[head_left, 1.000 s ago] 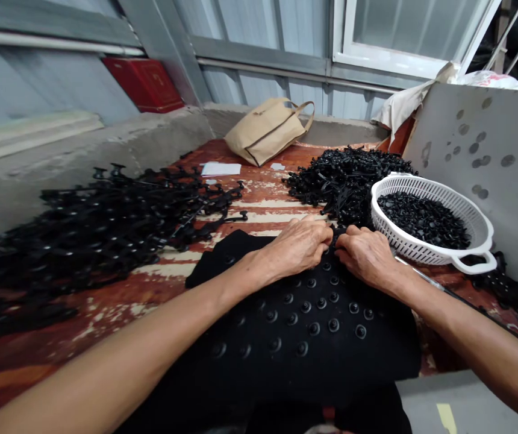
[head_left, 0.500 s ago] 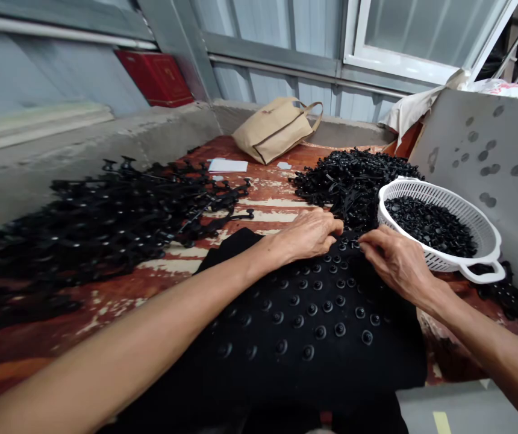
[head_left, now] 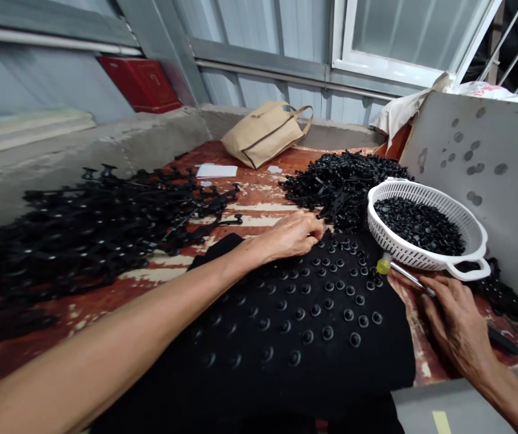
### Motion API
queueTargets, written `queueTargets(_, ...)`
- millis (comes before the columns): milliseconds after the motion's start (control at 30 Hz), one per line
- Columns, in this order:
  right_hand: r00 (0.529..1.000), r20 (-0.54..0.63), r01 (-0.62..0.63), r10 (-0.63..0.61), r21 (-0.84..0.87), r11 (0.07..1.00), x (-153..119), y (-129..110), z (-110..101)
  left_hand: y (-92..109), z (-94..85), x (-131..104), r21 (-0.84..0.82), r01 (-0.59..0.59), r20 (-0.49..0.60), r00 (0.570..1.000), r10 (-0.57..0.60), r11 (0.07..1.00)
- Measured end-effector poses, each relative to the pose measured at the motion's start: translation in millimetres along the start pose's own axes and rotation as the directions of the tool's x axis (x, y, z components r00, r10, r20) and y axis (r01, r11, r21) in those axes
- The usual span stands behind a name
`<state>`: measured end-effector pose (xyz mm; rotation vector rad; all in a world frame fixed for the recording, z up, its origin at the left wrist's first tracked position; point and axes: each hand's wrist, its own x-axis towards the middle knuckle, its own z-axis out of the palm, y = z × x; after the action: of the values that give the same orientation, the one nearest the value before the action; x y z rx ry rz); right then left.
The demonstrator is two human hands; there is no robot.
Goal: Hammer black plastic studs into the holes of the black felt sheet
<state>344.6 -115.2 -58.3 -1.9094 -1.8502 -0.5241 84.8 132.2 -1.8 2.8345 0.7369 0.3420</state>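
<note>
A black cloth or pad (head_left: 367,361) covers the work surface in front of me, with rows of small round black studs (head_left: 327,333) on it. My left hand (head_left: 293,235) rests at the pad's far edge, fingers curled together; whatever they pinch is hidden, though black pieces lie right beside them. On the right, my right hand (head_left: 460,325) is off the pad with its fingers closed around the near end of a metal-shafted tool with a yellow tip (head_left: 383,266). That tip lies at the pad's right edge, near the white basket.
A white plastic basket (head_left: 480,241) holds many small black pieces (head_left: 421,228). Behind it is a heap of black strips (head_left: 344,184); another pile (head_left: 105,223) spreads on the left. A tan bag (head_left: 263,135), white paper (head_left: 216,171) and a grey panel (head_left: 512,144) stand farther back.
My right hand has moved from the pad's far edge to the right and nearer me, and taken hold of the yellow-tipped tool. My left hand stays at the far edge; the view shifts slightly.
</note>
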Motion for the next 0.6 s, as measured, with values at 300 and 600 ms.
queueTargets(300,0.998,0.058,-0.008,0.019,-0.194,0.981,-8,1,9,15,-0.8,32,-0.096,0.095,0.087,0.992,-0.087,0.991)
queueTargets(600,1.0,0.012,0.009,-0.006,-0.199,0.98,-9,2,11,6,2.8,33,-0.045,0.097,0.12,0.989,-0.091,0.994)
